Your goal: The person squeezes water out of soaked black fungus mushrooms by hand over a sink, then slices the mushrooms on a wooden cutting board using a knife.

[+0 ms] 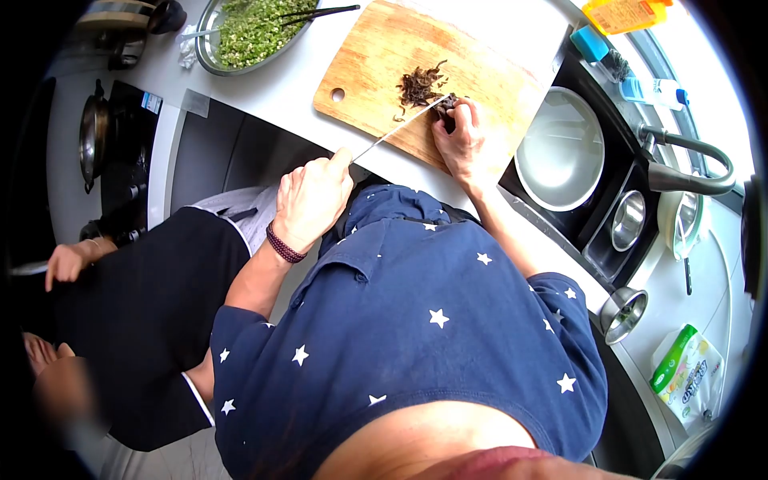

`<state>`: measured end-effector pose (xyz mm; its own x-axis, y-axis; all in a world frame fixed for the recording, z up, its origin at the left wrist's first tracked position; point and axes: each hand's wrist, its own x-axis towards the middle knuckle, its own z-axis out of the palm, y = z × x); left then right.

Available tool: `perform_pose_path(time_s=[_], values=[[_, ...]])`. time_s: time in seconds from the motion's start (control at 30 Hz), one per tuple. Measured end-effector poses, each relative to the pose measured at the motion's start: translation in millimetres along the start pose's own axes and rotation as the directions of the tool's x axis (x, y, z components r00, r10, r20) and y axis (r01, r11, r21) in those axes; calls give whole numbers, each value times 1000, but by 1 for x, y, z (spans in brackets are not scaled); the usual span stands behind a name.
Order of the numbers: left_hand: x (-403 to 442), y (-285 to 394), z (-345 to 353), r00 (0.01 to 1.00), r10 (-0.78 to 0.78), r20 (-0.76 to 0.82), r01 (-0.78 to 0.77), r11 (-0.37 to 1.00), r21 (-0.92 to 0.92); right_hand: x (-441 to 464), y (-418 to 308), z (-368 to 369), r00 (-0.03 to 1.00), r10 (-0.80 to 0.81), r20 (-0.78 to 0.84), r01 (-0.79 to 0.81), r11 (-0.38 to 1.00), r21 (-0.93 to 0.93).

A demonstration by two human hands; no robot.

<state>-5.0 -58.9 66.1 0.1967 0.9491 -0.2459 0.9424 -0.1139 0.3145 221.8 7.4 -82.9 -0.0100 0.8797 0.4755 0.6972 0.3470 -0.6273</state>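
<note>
My left hand (pixel 314 194), with a braided bracelet at the wrist, is closed round the handle of a knife (pixel 394 131). The blade slants up and to the right across the near edge of the wooden cutting board (pixel 364 68), and its tip end meets a dark brown mushroom (pixel 448 104). The closed fingers of my right hand (pixel 462 142) press that mushroom on the board, partly hiding it. Just beyond the blade lies a small heap of dark brown mushroom strips (pixel 420 84), with a few loose strips beside it.
A glass bowl (pixel 210 62) of chopped greens (pixel 256 32) with dark chopsticks stands upper left. On the right, a large bowl (pixel 560 148) sits in the sink, near the faucet (pixel 692 178). A person in black (pixel 152 312) is close on my left, near a pan (pixel 93 136).
</note>
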Motion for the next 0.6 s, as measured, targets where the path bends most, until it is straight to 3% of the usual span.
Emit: perform_pose_path(time_s=[0.6], values=[[3,4,0,998,-48,-41,47,998,-37,-1,-2,-4,998,56,17,-56,998,-4]])
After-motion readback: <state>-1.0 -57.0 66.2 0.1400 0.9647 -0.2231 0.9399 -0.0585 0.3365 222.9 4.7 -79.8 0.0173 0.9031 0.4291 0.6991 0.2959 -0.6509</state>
